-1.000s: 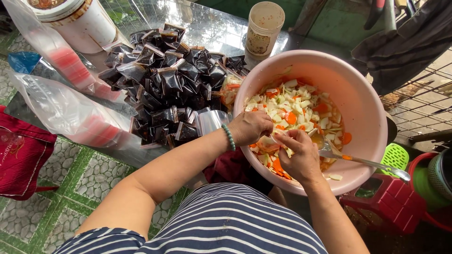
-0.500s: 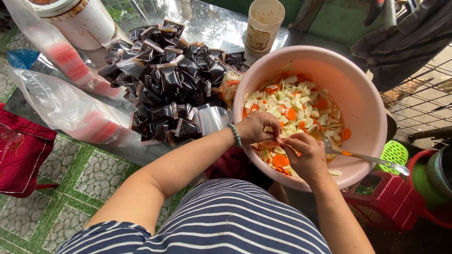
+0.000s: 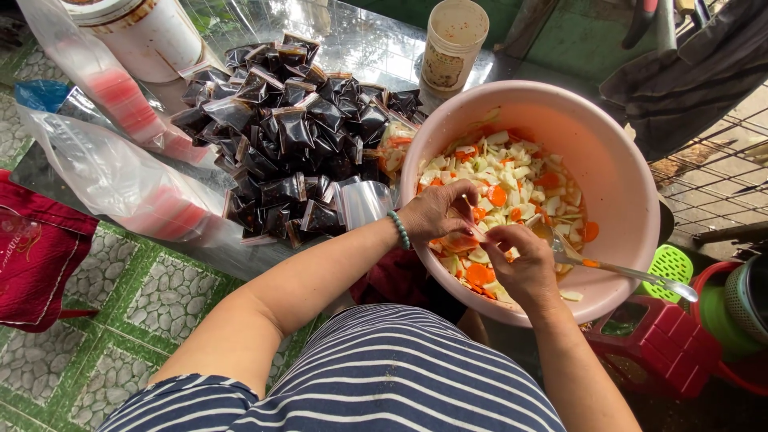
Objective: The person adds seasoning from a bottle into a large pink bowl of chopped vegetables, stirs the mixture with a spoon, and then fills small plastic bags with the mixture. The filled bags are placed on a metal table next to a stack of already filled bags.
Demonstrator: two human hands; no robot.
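Small clear bag (image 3: 460, 242), partly filled with orange and pale vegetable pieces, held between both hands just above the near inner wall of the pink basin (image 3: 620, 172). Left hand (image 3: 436, 212): fingers curled, pinching the bag's top edge from its left side; a green bead bracelet (image 3: 399, 230) sits on that wrist. Right hand (image 3: 524, 268): also closed, thumb and forefinger pinched at the bag's mouth; fingertips of the two hands nearly touching. Whether the bag is sealed: cannot tell.

Beyond the hands, the basin holds chopped vegetables (image 3: 512, 184), white and orange, wet. A metal spoon (image 3: 624, 272) lies just right of the right hand, bowl end in the mix, handle resting over the basin rim.

Left of the left hand, a heap of small dark sauce packets (image 3: 288, 136) on the metal table (image 3: 368, 48); an empty clear zip bag (image 3: 362, 202) lies between heap and wrist. Farther left, larger clear plastic bags (image 3: 112, 180). Past the basin's far rim, an open plastic tub (image 3: 452, 44) stands upright.
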